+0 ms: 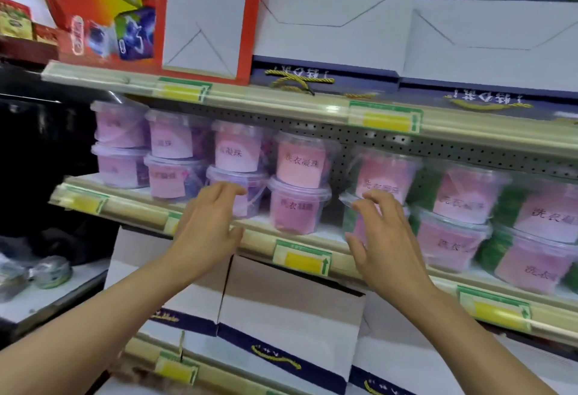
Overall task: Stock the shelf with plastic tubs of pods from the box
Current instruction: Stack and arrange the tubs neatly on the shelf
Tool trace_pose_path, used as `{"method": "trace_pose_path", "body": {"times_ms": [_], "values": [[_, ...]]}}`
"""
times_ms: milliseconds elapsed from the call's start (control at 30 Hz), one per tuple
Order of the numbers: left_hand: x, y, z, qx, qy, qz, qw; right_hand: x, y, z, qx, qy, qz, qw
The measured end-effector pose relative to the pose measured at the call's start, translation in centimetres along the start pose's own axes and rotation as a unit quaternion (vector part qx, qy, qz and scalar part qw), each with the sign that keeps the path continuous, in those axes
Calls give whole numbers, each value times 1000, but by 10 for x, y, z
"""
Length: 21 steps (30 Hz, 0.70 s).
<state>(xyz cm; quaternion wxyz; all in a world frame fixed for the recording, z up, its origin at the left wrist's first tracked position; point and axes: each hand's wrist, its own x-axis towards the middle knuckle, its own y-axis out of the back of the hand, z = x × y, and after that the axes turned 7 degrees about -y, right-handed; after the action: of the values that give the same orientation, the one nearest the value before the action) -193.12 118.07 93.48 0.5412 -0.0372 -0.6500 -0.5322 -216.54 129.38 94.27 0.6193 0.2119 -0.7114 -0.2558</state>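
Observation:
Clear plastic tubs of pods with pink labels stand two high along the middle shelf (312, 240). My left hand (209, 222) reaches with loosely spread fingers toward a lower purple tub (247, 194) and holds nothing. My right hand (384, 238) hovers with curved fingers at the rim of a lower tub (352, 221) under a pink tub (387, 175); whether it touches is unclear. Another stacked pair (300, 182) stands between my hands. Tubs with green pods (469, 204) fill the right side. The box is not in view.
White and navy gift boxes (337, 16) lie on the upper shelf, with a red carton (109, 10) to their left. More white boxes (291, 310) sit on the shelf below. Yellow price tags (303, 261) line the shelf edges. A low shelf at the left holds tins (51, 271).

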Motion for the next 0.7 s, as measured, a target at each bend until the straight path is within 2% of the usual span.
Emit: {"method": "trace_pose_path", "body": {"times_ms": [133,333,500,700], "values": [[17,1,-47,27,-55,4,998,19,-27,-38,-14,6,6,1000],[38,-4,-100,21,-93,8,995,35,-57,-77,-79,-41,40,995],[51,-13,-112,-39,-135,25,990,40,-65,-86,-100,-61,64,991],[58,-16,-106,-22,-115,42,992,48,-70,-82,-113,-81,69,988]]}}
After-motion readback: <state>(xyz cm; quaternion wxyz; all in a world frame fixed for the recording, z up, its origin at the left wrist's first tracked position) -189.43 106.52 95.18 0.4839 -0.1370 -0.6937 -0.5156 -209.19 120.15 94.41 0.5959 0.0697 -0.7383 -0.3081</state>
